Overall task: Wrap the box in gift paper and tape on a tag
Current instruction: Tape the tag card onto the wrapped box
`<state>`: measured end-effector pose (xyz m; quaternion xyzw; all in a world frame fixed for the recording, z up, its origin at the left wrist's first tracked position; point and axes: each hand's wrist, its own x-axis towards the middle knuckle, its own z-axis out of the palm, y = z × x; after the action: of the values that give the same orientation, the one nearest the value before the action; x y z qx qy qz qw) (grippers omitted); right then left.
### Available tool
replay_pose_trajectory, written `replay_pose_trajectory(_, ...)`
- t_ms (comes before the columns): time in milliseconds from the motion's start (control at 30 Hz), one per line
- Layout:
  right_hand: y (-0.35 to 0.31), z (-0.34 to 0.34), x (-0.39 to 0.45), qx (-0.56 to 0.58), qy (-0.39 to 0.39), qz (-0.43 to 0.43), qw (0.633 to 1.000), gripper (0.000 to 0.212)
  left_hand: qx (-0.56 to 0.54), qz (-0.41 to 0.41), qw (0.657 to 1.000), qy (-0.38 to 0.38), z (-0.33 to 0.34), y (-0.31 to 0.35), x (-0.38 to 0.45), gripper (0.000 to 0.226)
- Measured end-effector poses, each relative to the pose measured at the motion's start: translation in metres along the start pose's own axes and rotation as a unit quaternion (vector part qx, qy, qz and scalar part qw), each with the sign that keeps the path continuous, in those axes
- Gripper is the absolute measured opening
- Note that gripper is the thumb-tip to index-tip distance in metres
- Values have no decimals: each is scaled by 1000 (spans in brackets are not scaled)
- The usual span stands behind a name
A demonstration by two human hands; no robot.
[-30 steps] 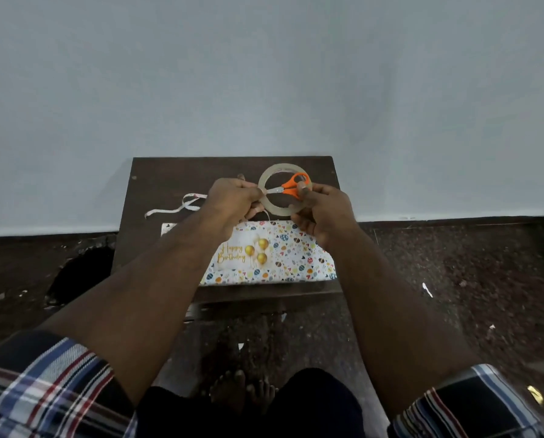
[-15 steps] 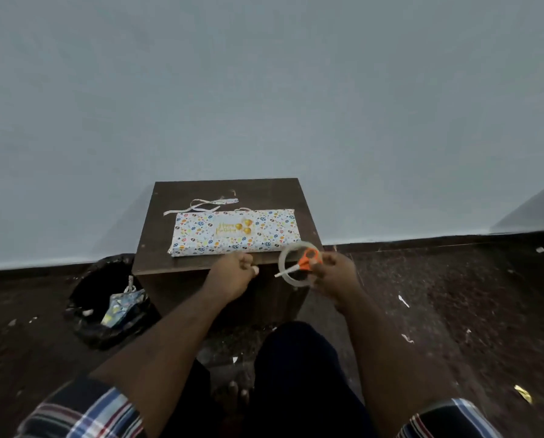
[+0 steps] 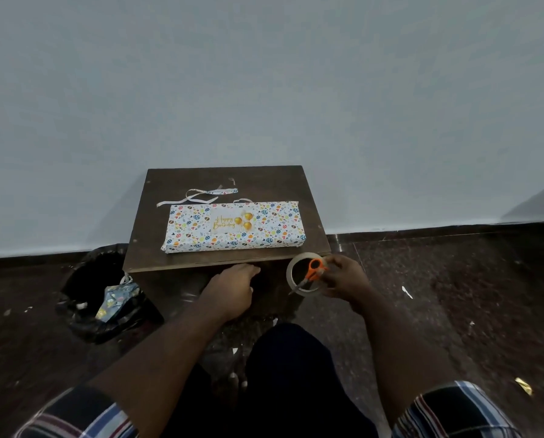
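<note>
The right hand [image 3: 346, 281] grips a roll of clear tape [image 3: 303, 275] together with a pair of orange-handled scissors [image 3: 311, 273], fingers curled round both, just off the near right corner of the table [image 3: 201, 257]. The scissor blades point down and to the left across the ring of tape. The left hand [image 3: 232, 287] hangs below the table's front edge with its fingers loosely bent; whether it holds a small piece of tape I cannot tell, as the fingertips are turned away from the camera.

The wrapped box [image 3: 234, 227] lies flat on the dark wooden table, long side toward the person, covered in white paper with coloured spots. A tag [image 3: 232, 221] reading "Happy Birthday" with gold balloons sits on its top face near the middle. Behind the box, strips of cut paper [image 3: 201, 196] lie curled on the tabletop. To the left of the table, on the floor, stands a black-lined bin [image 3: 87, 292] with crumpled wrapping paper [image 3: 115, 300] in it.
</note>
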<state>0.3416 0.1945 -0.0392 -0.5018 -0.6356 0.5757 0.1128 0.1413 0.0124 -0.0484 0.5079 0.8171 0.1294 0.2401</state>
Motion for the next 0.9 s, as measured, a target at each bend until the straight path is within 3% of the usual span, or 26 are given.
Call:
replay_pose_trajectory(100,3,1,-1,-13,-60,22,998,16,9,6,1000,-2,1,-2,0,56)
replay_pose_trajectory(267,4,4,10,52,-20,27,998,20,6,7,1000,2,4,-10,-1,57)
replay_pose_trajectory(433,-5,-2,16,41,-52,37,997,24,2,27,1000,13,1,-13,-3,55)
replay_pose_trajectory(633,8,-41,-5,27,-123,122,984,20,69,45,994,72,7,-17,-13,42)
replay_pose_trajectory(900,45,-57,-60,89,-179,207,958,33,95,-9,995,13,0,-10,-23,37)
